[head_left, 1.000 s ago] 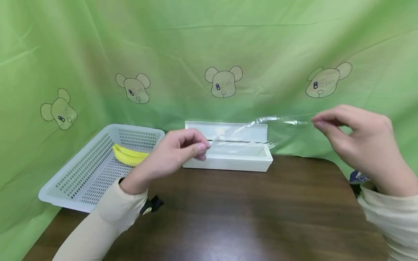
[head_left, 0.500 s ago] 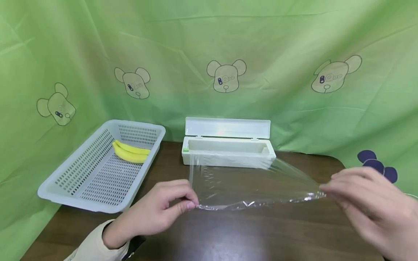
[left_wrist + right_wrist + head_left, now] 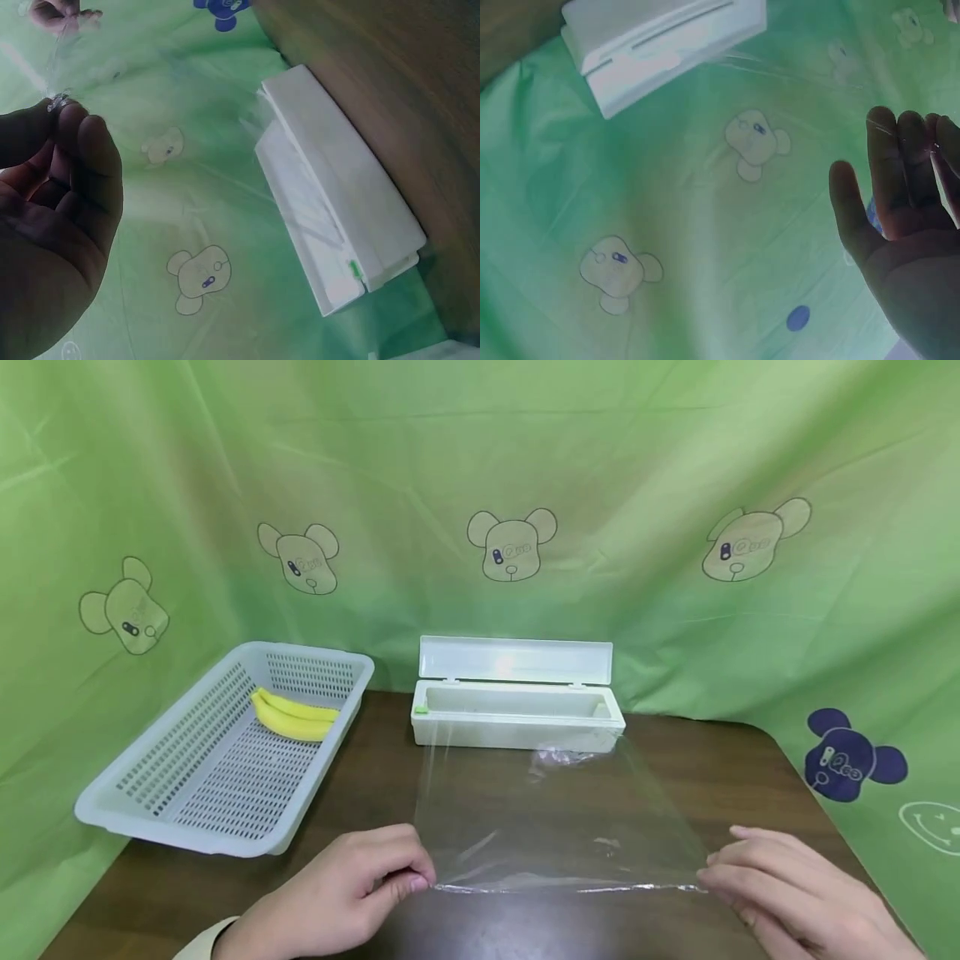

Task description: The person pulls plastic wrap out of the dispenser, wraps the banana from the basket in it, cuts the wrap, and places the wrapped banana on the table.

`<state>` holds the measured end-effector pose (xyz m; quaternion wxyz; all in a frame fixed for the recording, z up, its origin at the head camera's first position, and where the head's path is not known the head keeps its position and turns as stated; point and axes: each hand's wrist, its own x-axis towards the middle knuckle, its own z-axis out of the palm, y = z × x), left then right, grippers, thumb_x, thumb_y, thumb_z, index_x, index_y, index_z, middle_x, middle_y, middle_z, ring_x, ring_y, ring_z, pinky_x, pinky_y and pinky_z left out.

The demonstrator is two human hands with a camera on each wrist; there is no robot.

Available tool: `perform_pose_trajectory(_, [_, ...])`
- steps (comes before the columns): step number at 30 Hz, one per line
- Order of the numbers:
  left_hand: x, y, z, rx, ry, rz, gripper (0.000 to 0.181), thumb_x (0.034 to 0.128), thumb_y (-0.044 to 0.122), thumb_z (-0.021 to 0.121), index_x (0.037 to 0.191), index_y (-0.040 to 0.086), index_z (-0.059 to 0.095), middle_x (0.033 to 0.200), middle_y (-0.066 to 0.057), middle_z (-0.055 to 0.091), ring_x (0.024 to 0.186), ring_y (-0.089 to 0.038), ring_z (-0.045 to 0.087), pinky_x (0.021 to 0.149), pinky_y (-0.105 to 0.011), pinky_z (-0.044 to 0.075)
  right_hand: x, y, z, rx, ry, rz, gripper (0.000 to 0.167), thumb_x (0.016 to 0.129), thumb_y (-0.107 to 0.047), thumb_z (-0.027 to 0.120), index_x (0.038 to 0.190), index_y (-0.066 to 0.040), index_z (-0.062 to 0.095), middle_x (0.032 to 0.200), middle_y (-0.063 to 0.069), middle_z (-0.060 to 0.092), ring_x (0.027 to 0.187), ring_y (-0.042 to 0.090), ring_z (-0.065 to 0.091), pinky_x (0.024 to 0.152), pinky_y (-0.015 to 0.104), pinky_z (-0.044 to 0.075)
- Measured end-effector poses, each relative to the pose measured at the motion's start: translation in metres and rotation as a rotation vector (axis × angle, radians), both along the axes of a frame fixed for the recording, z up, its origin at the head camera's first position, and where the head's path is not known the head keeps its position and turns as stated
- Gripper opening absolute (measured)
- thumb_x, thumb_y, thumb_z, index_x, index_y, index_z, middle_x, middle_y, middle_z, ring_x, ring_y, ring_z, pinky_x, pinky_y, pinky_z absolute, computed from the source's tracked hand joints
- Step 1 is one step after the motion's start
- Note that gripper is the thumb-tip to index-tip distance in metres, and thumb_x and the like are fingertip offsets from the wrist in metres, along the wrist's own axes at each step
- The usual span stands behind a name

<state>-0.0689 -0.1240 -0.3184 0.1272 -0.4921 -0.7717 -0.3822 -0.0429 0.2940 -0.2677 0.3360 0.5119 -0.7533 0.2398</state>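
A sheet of clear film (image 3: 555, 827) stretches from the front of a white box (image 3: 517, 731) toward the near side of the table. My left hand (image 3: 337, 893) pinches its near left corner between thumb and curled forefinger; the left wrist view shows this hand (image 3: 60, 202) with crumpled film at the fingertips. At the near right corner, my right hand (image 3: 810, 893) holds the film edge at its fingertips. In the right wrist view several fingers of that hand (image 3: 907, 217) are extended. The box lid (image 3: 517, 660) stands raised at the back.
A pale perforated basket (image 3: 180, 710) stands on the left with yellow bananas (image 3: 292, 717) inside. The brown tabletop (image 3: 712, 760) extends under the film and to the right. A green cloth (image 3: 390, 460) with bear prints hangs behind and around the table.
Both hands have come down and nearer, first from above the box, drawing the film toward the near side. The film now lies spread low over the table, where before it was bunched and raised.
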Motion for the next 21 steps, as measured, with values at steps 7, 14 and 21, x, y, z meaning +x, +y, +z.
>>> perform_pose_trajectory(7, [0.009, -0.007, -0.002, -0.051, 0.013, 0.03, 0.012, 0.1015, 0.012, 0.062, 0.101, 0.023, 0.065, 0.094, 0.016, 0.058, 0.08, 0.007, 0.051, 0.072, -0.008, 0.044, 0.003, 0.001, -0.023, 0.05, 0.003, -0.004, 0.029, 0.107, -0.014, 0.045, 0.098, -0.01, 0.072, 0.095, -0.001, 0.065, 0.108, 0.011, 0.054, 0.105, 0.02, 0.036])
perform_pose_trajectory(14, [0.009, -0.005, -0.011, -0.096, 0.106, 0.031, 0.008, 0.1026, 0.016, 0.061, 0.098, 0.021, 0.064, 0.091, 0.016, 0.055, 0.078, 0.007, 0.05, 0.072, -0.006, 0.042, 0.008, 0.002, -0.036, 0.143, -0.044, -0.088, 0.034, 0.107, -0.017, 0.038, 0.098, -0.019, 0.07, 0.095, -0.015, 0.056, 0.096, 0.0, 0.048, 0.084, 0.011, 0.037])
perform_pose_trajectory(21, [0.009, -0.004, -0.015, -0.141, 0.112, 0.022, 0.01, 0.0996, 0.012, 0.064, 0.096, 0.022, 0.064, 0.088, 0.016, 0.053, 0.076, 0.007, 0.047, 0.069, -0.004, 0.039, 0.01, 0.002, -0.047, 0.184, -0.048, -0.137, 0.038, 0.099, -0.01, 0.032, 0.095, -0.024, 0.068, 0.09, -0.021, 0.047, 0.088, -0.003, 0.046, 0.074, 0.013, 0.037])
